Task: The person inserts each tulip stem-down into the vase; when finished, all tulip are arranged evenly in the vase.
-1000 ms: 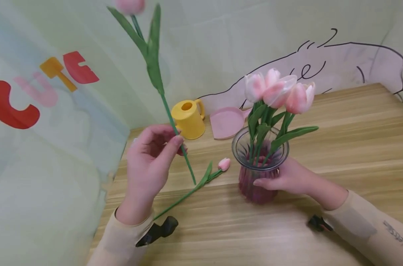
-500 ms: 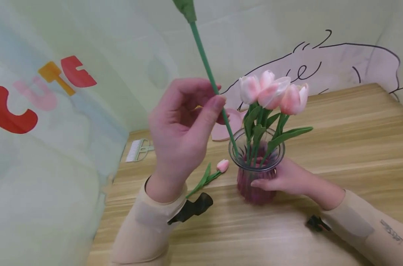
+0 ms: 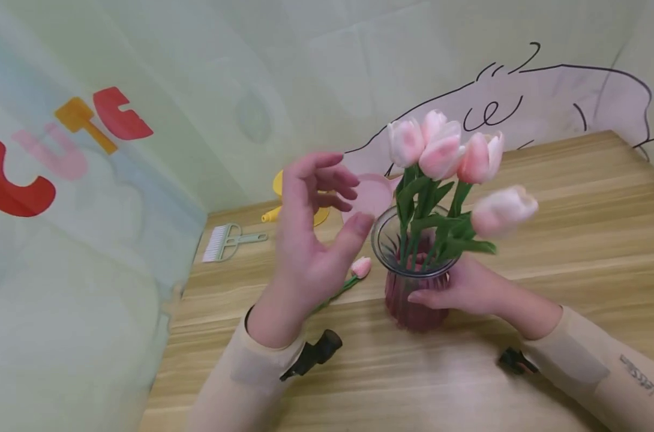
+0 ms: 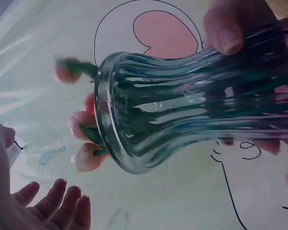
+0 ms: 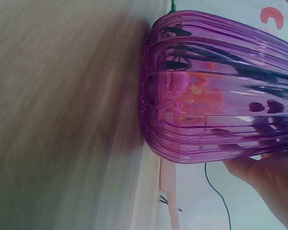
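My right hand (image 3: 473, 291) grips a ribbed glass vase (image 3: 416, 303), purple below and clear at the rim, around its lower body. Several pink-white tulips (image 3: 440, 153) stand in it. One more tulip (image 3: 504, 213), blurred, leans out over the rim to the right. My left hand (image 3: 316, 240) is just left of the rim with fingers loosely bent and nothing in it; the left wrist view shows its fingertips (image 4: 62, 203) apart from the glass. Another tulip (image 3: 361, 267) lies on the table, its stem partly hidden behind my left hand. The right wrist view shows the purple vase base (image 5: 201, 91).
Behind my left hand is a yellow watering can (image 3: 278, 183), largely hidden. A pink dustpan (image 3: 371, 193) lies behind the vase, and a pale green brush (image 3: 224, 243) near the left table edge. Printed walls border the wooden table (image 3: 564, 240) at the back and left.
My left hand has carried a tulip rightward to the vase and let it go; the flower now leans right from the rim. My right hand keeps its grip on the vase.
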The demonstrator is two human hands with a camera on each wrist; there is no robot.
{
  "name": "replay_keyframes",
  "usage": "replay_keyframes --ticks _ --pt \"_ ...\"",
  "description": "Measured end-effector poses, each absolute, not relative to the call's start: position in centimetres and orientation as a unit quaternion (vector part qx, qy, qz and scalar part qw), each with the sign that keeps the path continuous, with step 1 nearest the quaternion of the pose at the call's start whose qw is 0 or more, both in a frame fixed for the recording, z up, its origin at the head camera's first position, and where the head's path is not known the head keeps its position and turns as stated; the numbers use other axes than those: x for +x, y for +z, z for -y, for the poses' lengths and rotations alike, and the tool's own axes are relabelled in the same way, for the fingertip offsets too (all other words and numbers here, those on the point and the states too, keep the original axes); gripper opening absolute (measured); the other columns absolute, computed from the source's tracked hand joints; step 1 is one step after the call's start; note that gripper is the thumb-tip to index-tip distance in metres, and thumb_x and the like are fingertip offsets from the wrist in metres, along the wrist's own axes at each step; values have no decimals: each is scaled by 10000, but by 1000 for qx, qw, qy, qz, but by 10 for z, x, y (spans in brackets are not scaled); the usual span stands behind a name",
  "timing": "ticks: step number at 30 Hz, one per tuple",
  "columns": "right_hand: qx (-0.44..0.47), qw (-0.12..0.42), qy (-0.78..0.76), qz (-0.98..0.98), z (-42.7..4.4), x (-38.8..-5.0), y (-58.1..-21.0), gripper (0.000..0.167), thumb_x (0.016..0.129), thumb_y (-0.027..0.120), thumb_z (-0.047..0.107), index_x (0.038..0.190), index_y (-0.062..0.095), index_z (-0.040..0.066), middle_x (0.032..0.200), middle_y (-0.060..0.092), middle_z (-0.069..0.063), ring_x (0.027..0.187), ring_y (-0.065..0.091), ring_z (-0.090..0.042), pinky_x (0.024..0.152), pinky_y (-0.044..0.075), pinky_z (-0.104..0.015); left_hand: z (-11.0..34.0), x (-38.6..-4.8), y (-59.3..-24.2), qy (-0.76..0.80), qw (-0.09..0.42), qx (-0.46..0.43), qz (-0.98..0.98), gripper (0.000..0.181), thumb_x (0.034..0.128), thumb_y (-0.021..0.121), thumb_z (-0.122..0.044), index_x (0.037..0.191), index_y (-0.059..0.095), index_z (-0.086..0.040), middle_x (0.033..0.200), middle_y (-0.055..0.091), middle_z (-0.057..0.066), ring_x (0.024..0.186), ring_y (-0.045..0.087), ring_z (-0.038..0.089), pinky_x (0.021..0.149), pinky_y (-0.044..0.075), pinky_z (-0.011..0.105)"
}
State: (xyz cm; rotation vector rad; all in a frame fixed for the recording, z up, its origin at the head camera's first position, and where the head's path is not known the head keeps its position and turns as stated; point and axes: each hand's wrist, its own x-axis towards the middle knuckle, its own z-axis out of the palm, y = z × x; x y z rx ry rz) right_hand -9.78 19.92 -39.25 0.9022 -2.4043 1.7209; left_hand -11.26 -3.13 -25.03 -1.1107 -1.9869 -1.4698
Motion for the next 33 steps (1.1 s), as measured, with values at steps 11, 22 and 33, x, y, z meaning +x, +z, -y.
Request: replay_keyframes --ticks 11,22,33 --pt "282 13 558 781 -196 -97 -390 677 800 881 68 1335 467 56 1228 683 -55 1133 660 -178 1033 506 -259 109 -122 -316 -402 101 -277 867 329 981 693 -115 1275 565 -40 1121 630 68 1001 613 204 872 546 408" --pt "279 24 554 784 -199 -96 -392 710 783 885 42 1362 474 43 1266 657 -80 1153 652 -110 1027 491 -211 209 -115 -376 -132 -174 -158 963 353 860 842 -397 1016 624 -166 836 605 -41 713 541 117 664 466 326" --pt "281 23 543 791 -198 -94 -388 729 781 887 40 1371 458 41 1275 646 -83 1145 647 -79 1006 494 -196 253 -81 -392 -194 -176 -151 953 164 889 808 -121 935 654 -155 829 580 -64 762 525 80 681 459 256"
